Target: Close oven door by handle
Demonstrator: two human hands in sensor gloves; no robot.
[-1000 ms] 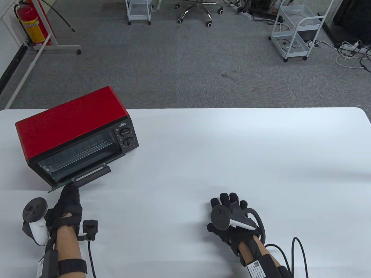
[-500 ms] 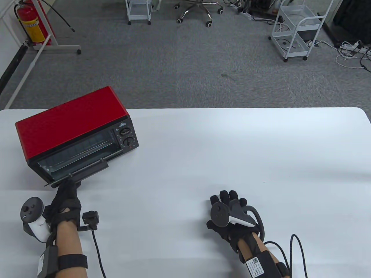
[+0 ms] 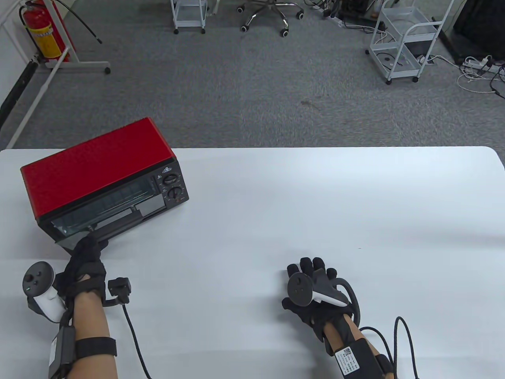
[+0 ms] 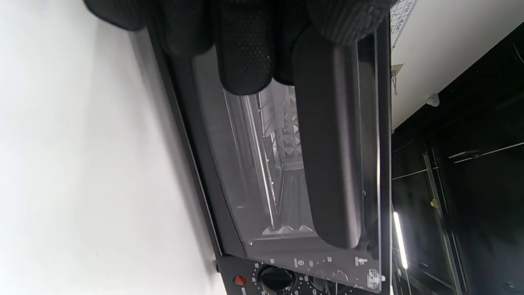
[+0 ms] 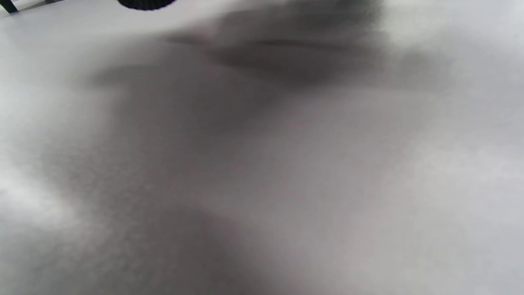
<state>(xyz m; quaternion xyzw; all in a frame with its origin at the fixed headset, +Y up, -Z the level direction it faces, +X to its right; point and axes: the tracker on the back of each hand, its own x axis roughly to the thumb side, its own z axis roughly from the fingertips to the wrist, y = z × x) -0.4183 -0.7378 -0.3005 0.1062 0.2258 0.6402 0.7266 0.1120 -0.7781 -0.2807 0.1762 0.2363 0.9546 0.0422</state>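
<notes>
A red toaster oven (image 3: 94, 166) stands at the table's left, its front turned toward me. Its glass door (image 3: 90, 223) is tilted up, almost against the front. My left hand (image 3: 92, 241) is at the door's left end. In the left wrist view its fingers (image 4: 245, 53) curl around the top end of the black handle (image 4: 331, 164), one between handle and glass. My right hand (image 3: 311, 272) rests palm down on the table, far from the oven, holding nothing. The right wrist view shows only blurred table and one fingertip (image 5: 143, 3).
The oven's knobs (image 3: 173, 187) sit at the right of its front. The white table (image 3: 315, 205) stretches to the right of the oven. Beyond the far edge are a fire extinguisher (image 3: 39, 31), white carts (image 3: 406, 43) and a chair base (image 3: 268, 15).
My left hand has moved up and toward the oven with the handle, and the door has swung from half open to almost shut. The right hand has barely moved.
</notes>
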